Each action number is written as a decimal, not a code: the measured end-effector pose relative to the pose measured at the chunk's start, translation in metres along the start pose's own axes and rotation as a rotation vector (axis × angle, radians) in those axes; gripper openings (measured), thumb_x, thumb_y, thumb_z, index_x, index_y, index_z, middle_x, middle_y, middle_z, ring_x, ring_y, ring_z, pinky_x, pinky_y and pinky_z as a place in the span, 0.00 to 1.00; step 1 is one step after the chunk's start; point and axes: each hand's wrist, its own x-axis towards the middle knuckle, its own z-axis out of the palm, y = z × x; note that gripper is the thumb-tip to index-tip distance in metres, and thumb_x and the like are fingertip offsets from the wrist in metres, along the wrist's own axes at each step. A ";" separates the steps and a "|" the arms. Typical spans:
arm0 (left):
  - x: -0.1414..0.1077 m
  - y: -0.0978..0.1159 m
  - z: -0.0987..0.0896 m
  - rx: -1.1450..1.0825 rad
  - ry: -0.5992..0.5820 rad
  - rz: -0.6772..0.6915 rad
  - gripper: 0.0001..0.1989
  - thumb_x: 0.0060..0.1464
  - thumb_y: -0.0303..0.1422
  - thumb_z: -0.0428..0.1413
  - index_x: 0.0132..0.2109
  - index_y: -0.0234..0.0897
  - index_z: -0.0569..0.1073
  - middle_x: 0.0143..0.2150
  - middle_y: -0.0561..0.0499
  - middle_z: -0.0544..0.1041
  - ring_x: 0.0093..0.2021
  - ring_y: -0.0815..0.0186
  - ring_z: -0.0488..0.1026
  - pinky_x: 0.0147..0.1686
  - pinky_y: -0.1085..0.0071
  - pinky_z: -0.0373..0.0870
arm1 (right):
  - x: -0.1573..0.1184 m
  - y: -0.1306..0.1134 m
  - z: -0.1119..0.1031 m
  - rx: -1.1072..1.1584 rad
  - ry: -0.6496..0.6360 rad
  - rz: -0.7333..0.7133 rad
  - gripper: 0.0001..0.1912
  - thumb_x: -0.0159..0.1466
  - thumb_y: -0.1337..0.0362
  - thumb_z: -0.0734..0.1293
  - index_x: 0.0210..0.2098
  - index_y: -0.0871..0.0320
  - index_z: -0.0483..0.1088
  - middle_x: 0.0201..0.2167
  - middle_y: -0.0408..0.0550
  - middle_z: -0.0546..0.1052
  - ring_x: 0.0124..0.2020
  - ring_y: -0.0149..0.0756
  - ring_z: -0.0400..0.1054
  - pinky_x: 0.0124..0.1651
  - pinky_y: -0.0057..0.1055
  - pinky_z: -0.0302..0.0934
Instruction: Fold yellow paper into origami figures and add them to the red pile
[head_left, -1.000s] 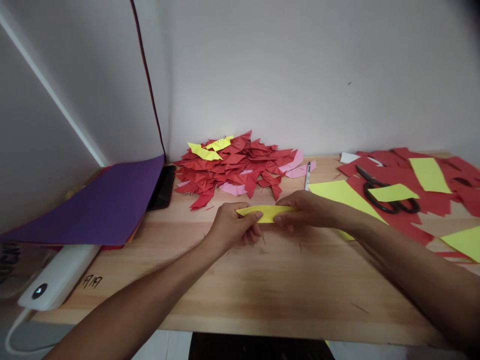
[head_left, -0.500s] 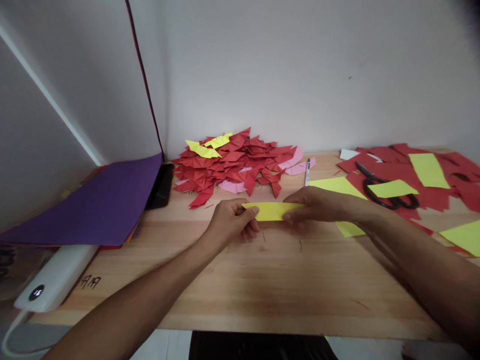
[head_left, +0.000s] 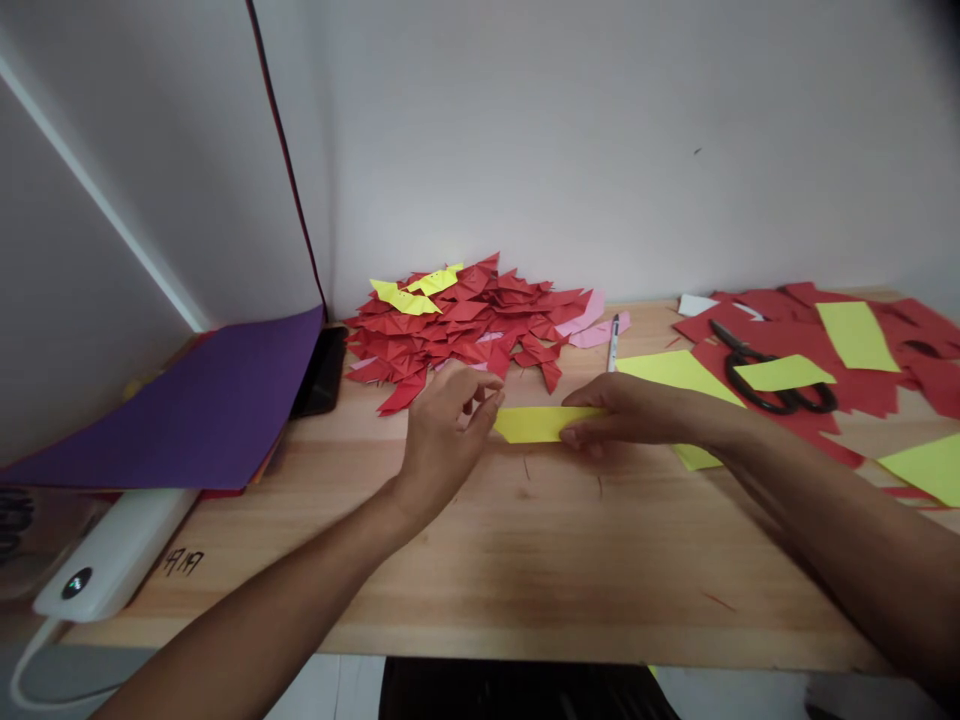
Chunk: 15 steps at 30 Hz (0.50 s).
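Observation:
A folded yellow paper strip is held just over the wooden table, level between my hands. Its right end is pinched between the thumb and fingers of my right hand. My left hand is at the strip's left end, with its thumb and index finger curled close together near the upper left corner. Whether those fingertips grip the paper's corner is too small to tell. Behind the hands lies a pile of folded red paper pieces with two folded yellow pieces on top.
Black scissors lie on red scraps at right, near yellow sheets. A pen stands beside pink pieces. At left are purple paper, a black phone-like object and a white power bank.
My left hand has shifted slightly left and turned upward, its thumb no longer lying across the strip. The strip's left end now shows uncovered. My right hand keeps its pinch, moved slightly left.

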 end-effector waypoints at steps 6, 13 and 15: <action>-0.009 0.001 0.005 0.052 -0.190 0.069 0.05 0.57 0.29 0.55 0.41 0.37 0.74 0.36 0.53 0.78 0.29 0.73 0.70 0.32 0.76 0.65 | 0.001 -0.006 0.004 -0.028 0.060 0.008 0.14 0.60 0.55 0.64 0.25 0.57 0.72 0.25 0.44 0.77 0.28 0.33 0.68 0.31 0.28 0.56; -0.006 -0.002 0.009 0.030 -0.360 -0.151 0.07 0.52 0.32 0.60 0.39 0.37 0.75 0.38 0.52 0.76 0.32 0.70 0.70 0.32 0.74 0.64 | 0.001 -0.011 0.008 -0.078 0.069 0.032 0.12 0.60 0.58 0.63 0.23 0.57 0.69 0.23 0.42 0.76 0.26 0.33 0.67 0.30 0.27 0.54; -0.007 -0.002 0.010 0.016 -0.380 -0.166 0.07 0.51 0.33 0.61 0.39 0.37 0.75 0.39 0.51 0.76 0.33 0.70 0.69 0.32 0.73 0.63 | 0.002 -0.011 0.010 -0.128 0.088 0.027 0.11 0.59 0.59 0.63 0.23 0.57 0.69 0.23 0.42 0.75 0.26 0.32 0.67 0.29 0.27 0.54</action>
